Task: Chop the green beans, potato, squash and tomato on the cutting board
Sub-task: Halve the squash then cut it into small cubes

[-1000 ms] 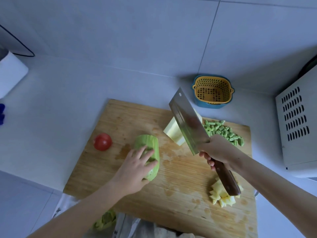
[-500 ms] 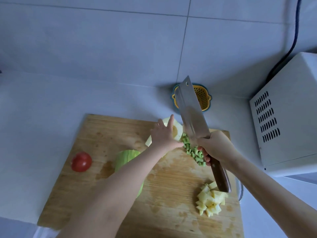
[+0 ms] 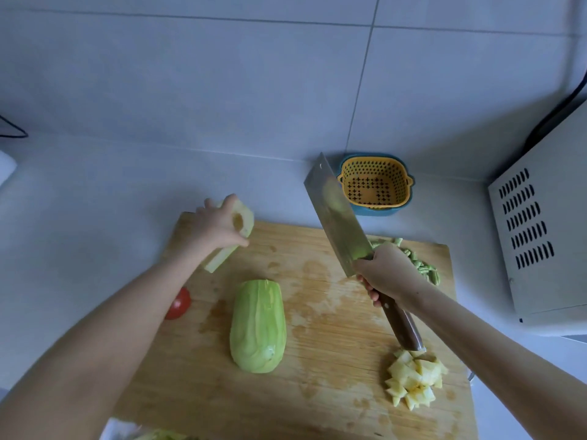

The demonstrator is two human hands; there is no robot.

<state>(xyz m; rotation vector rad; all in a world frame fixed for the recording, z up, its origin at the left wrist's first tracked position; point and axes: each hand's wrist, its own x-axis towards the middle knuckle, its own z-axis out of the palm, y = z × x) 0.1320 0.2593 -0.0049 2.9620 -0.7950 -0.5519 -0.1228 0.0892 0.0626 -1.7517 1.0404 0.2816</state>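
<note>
The step in hand is the squash. The green beans lie in small bits at the far right of the cutting board. The potato sits in a heap of little yellow cubes at the near right. The tomato at the left edge looks uncut, and an arm hides part of it.

The left hand has its grip closed round one squash piece at the far left corner of the board. I cannot tell if the piece touches the wood. The right hand has its grip tight round the brown handle of the knife. The wide blade is up in the air, pointing away.

The other squash half lies in the middle, flat side down.

Next, I think, one piece must lie flat and steady under the blade, with fingers tucked back.

The squash is pale green, peeled and streaky, and it looks wet and slippy. The held piece is cream inside with a scooped hollow. The board is wood, damp in patches. The blade is shiny metal. A yellow basket full of holes stands on the tabletop beyond.
</note>
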